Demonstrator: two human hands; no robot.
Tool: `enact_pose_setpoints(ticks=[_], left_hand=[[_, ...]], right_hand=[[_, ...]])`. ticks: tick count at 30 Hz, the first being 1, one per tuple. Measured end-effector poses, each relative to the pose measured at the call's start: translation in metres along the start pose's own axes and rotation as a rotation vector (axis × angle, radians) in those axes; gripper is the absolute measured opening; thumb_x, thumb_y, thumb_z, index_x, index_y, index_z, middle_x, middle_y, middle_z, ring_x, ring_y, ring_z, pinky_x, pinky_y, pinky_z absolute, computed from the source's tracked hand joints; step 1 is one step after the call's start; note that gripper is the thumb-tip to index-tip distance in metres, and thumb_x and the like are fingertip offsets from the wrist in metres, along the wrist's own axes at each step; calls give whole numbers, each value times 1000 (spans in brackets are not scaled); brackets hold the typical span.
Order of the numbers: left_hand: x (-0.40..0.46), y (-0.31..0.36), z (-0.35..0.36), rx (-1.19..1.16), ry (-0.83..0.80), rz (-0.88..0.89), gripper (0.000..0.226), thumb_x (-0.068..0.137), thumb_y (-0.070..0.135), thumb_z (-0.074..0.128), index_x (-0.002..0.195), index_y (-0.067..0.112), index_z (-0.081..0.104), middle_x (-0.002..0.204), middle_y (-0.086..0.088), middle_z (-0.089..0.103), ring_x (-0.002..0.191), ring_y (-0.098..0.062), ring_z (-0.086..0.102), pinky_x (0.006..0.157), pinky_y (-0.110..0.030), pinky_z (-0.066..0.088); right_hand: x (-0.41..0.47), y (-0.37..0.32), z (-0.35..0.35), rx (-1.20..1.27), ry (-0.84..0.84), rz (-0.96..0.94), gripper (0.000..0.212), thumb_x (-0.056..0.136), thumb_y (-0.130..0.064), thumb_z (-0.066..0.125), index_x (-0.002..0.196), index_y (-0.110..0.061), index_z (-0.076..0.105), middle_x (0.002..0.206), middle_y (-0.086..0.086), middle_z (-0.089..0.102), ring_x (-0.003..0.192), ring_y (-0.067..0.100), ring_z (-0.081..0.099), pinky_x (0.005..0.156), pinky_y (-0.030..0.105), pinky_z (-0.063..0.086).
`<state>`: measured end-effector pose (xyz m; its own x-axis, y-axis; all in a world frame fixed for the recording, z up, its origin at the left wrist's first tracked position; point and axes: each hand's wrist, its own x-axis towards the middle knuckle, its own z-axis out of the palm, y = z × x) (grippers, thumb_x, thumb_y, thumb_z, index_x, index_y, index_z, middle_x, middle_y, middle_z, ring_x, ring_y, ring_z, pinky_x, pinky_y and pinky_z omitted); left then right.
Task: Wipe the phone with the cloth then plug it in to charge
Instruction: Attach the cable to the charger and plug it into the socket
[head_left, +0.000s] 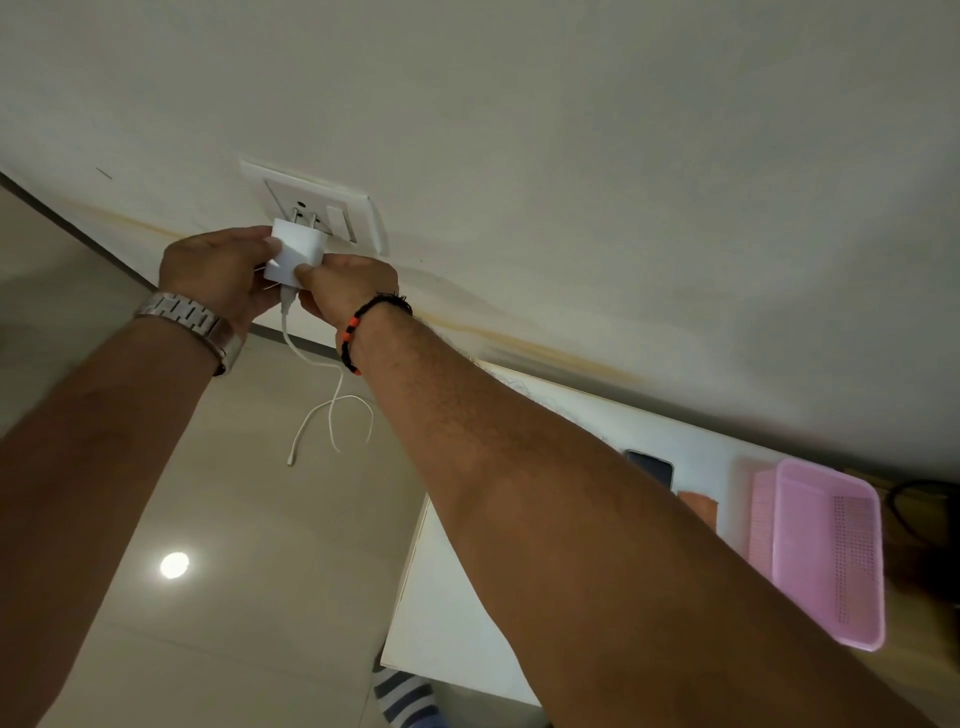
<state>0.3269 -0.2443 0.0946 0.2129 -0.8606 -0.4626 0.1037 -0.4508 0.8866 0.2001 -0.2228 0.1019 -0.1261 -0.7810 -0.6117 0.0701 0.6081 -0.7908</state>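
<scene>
Both forearms fill the foreground, reaching to the wall. L hand (218, 273) w/ metal watch (189, 317) and R hand (345, 286) w/ black-orange bracelet (363, 325) both pinch the white charger (291, 254), thumbs + fingers curled on its body. Prongs point at the wall socket (317, 208), tips at or just in the holes, can't tell. Cable (332, 405) hangs loose below. Phone (649, 467) lies on white table (441, 597), near pink basket (826, 551); orange cloth (698, 506) beside phone.
</scene>
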Motion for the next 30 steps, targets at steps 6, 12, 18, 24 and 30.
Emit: enact_pose_setpoints(ticks=[6, 12, 18, 24, 30], left_hand=[[-8, 4, -2, -65, 65, 10, 30, 90, 7, 71, 120, 1, 72, 116, -17, 74, 101, -29, 76, 82, -40, 64], [-9, 10, -1, -62, 106, 7, 26, 85, 10, 77, 109, 2, 75, 103, -14, 77, 84, -25, 78, 69, -35, 64], [-13, 9, 2, -47, 161, 2, 5, 80, 13, 80, 80, 17, 80, 84, -4, 81, 84, -23, 79, 70, -34, 64], [-15, 13, 3, -38, 154, 26, 5, 83, 12, 79, 82, 17, 78, 72, 4, 78, 72, -16, 78, 60, -27, 61], [-23, 11, 5, -13, 140, 62, 5, 87, 9, 76, 88, 14, 78, 78, 1, 79, 71, -15, 77, 60, -27, 62]], right_hand=[[-10, -3, 2, 102, -31, 30, 12, 78, -8, 73, 73, -18, 72, 65, 3, 68, 87, 33, 75, 84, 49, 62], [-11, -5, 2, 138, -13, 51, 20, 76, -11, 73, 59, -18, 65, 59, 2, 67, 67, 25, 71, 80, 49, 63], [-10, -7, 4, 138, -6, 65, 20, 78, -9, 74, 61, -15, 65, 63, 4, 67, 64, 22, 68, 80, 49, 63], [-11, -9, 4, 118, -8, 59, 20, 77, -8, 72, 60, -13, 64, 62, 5, 66, 67, 25, 67, 81, 53, 62], [-9, -4, 3, 137, -9, 56, 22, 76, -6, 69, 57, -17, 65, 63, 3, 65, 69, 24, 67, 83, 53, 61]])
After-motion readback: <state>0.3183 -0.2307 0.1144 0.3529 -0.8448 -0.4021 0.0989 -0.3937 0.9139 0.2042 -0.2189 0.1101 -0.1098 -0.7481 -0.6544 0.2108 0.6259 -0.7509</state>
